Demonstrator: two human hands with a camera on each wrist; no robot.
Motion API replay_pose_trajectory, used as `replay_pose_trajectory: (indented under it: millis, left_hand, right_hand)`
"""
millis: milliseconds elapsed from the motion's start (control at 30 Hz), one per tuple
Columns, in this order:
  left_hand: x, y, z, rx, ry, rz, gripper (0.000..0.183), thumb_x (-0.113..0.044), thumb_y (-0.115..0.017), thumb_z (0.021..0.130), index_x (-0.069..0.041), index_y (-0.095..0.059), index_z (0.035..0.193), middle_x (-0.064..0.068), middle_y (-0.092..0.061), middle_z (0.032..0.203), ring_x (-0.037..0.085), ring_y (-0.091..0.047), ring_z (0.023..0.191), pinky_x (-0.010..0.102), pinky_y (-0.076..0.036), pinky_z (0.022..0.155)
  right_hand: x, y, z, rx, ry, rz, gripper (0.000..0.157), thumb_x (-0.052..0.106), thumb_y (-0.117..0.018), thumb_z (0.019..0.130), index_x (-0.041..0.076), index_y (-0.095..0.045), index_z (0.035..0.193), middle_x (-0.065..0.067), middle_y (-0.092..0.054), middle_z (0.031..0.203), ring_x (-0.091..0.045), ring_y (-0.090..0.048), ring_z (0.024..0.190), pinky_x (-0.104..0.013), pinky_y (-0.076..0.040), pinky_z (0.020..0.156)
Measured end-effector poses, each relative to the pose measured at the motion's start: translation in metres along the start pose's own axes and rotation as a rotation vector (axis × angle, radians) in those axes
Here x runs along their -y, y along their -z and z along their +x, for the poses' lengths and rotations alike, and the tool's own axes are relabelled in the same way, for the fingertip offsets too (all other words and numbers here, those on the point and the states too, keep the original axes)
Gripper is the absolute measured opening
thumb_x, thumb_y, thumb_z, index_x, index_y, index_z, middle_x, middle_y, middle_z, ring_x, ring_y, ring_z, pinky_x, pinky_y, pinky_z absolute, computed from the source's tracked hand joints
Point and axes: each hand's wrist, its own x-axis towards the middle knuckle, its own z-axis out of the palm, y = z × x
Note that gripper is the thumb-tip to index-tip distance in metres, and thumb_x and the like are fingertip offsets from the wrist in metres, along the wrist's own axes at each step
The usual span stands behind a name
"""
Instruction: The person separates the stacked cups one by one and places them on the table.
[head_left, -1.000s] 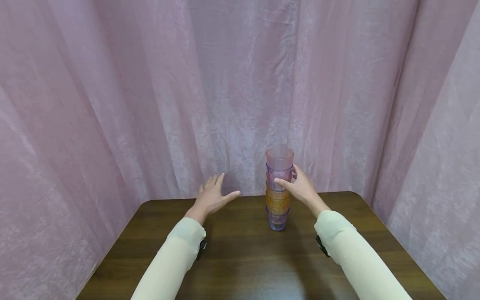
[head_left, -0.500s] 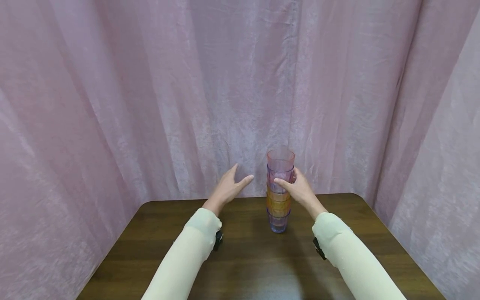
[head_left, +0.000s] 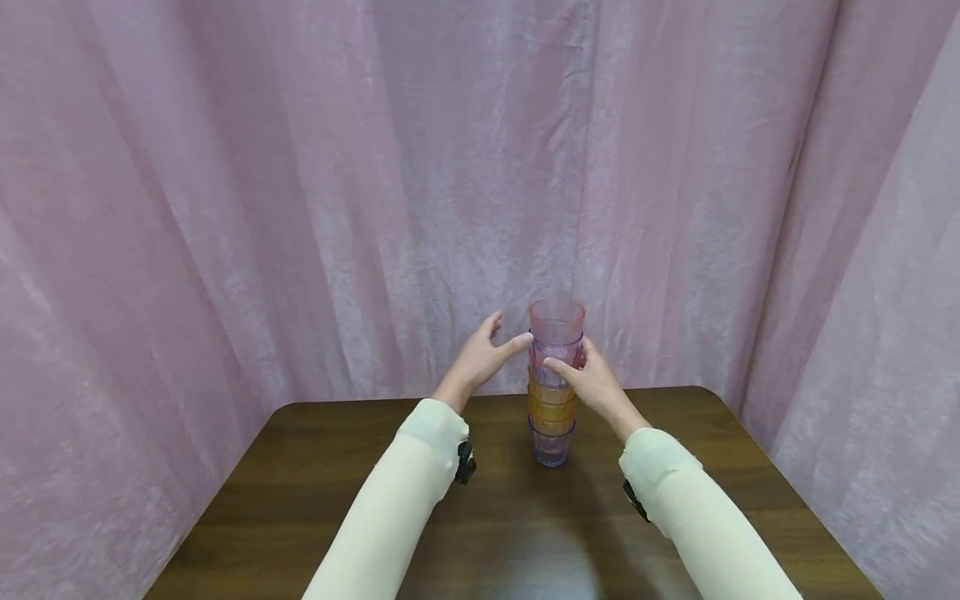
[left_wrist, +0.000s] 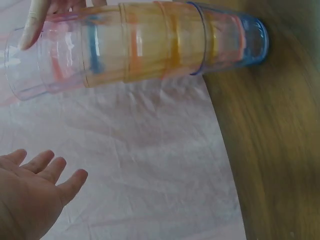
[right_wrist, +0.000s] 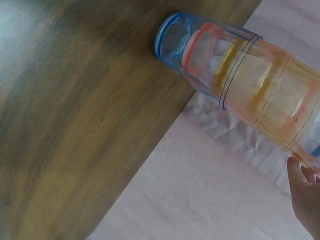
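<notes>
A tall stack of clear coloured plastic cups (head_left: pixel 552 404) stands upright near the table's back edge, nested with a blue cup (right_wrist: pixel 172 40) at the bottom, yellow ones in the middle and a pink rim on top. My right hand (head_left: pixel 596 385) holds the stack's upper part from the right, thumb across the front; its other fingers are partly hidden behind the cups. On the other side my left hand (head_left: pixel 480 354) is raised with thumb and fingers spread. In the left wrist view, a gap shows between that hand's fingers (left_wrist: pixel 77 184) and the cups.
A brown wooden table (head_left: pixel 315 500) lies under both arms. Right behind its back edge hangs a pink velvet curtain (head_left: pixel 480 167), which also closes off the left and right sides.
My left hand has moved right and slightly up, from well left of the cup stack to close beside its upper part. The right hand keeps its hold, and the stack stays almost in place.
</notes>
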Motion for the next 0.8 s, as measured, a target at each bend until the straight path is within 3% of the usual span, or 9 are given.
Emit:
replay_pose_trajectory:
  millis: [267,500,800]
  left_hand:
    - [-0.010,-0.009,0.010,0.024,-0.017,-0.072,0.106,-0.072,-0.070,0.076,-0.024,-0.023,0.159,0.003,-0.032,0.159,0.026,-0.029,0.145,0.053,-0.031,0.112]
    - [-0.019,-0.017,0.018,0.028,-0.054,-0.106,0.105,-0.062,-0.076,0.078,-0.018,-0.024,0.158,0.005,-0.035,0.157,0.025,-0.031,0.145,0.050,-0.031,0.113]
    - [-0.029,-0.027,0.021,0.045,-0.068,-0.133,0.099,-0.052,-0.079,0.081,-0.012,-0.029,0.156,0.011,-0.039,0.154,0.029,-0.037,0.141,0.048,-0.035,0.111]
  right_hand:
    - [0.037,0.004,-0.017,0.035,-0.017,0.000,0.078,0.030,-0.067,0.097,0.004,-0.022,0.155,-0.025,-0.043,0.147,-0.044,-0.040,0.136,-0.058,-0.034,0.109]
    - [0.003,0.004,0.001,0.013,0.000,-0.006,0.086,0.045,-0.069,0.092,0.014,-0.021,0.157,-0.019,-0.042,0.150,-0.041,-0.039,0.137,-0.058,-0.032,0.110]
    - [0.000,0.003,-0.002,0.009,0.001,-0.028,0.091,0.054,-0.067,0.090,0.020,-0.017,0.159,-0.015,-0.036,0.155,-0.040,-0.035,0.140,-0.059,-0.031,0.110]
